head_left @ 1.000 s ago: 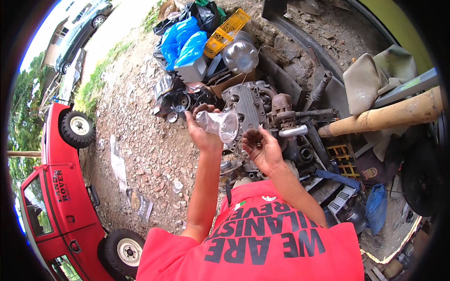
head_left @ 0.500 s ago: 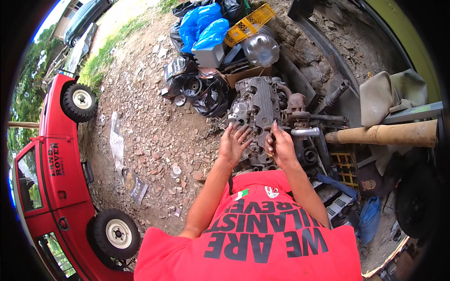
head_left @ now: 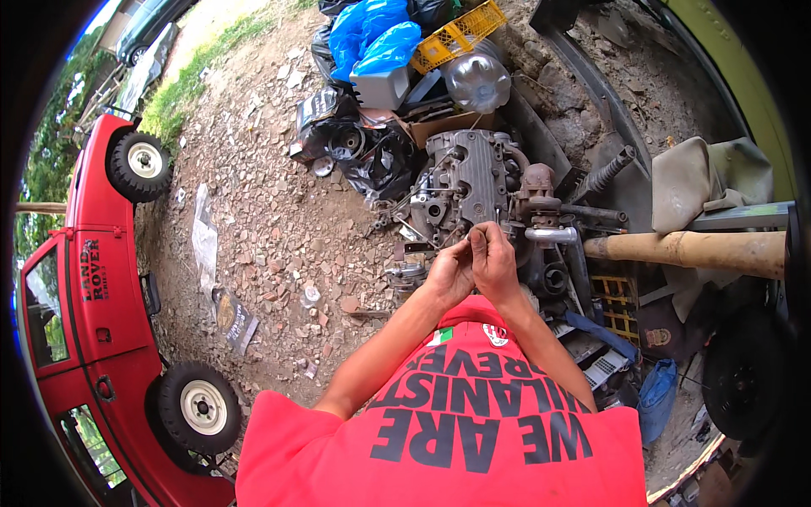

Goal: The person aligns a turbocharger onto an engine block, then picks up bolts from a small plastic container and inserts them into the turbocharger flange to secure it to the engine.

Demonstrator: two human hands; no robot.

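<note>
My left hand and my right hand meet in front of my chest, over the near end of a grimy engine. Both are closed, fingertips pinched together around something small and dark that I cannot make out. The engine has a ribbed grey valve cover, and a rusty turbocharger is fixed on its right side. From the turbocharger a shiny metal pipe sticks out. Part of the engine's near end is hidden behind my hands.
Black bin bags, blue bags, a yellow crate and a large clear bottle lie beyond the engine. A bamboo pole runs along the right. A red off-road vehicle stands left, across rubble-strewn ground.
My hands have come together and drawn slightly nearer. The left has gone from spread fingers to a pinch, moving right, and the right has closed in against it.
</note>
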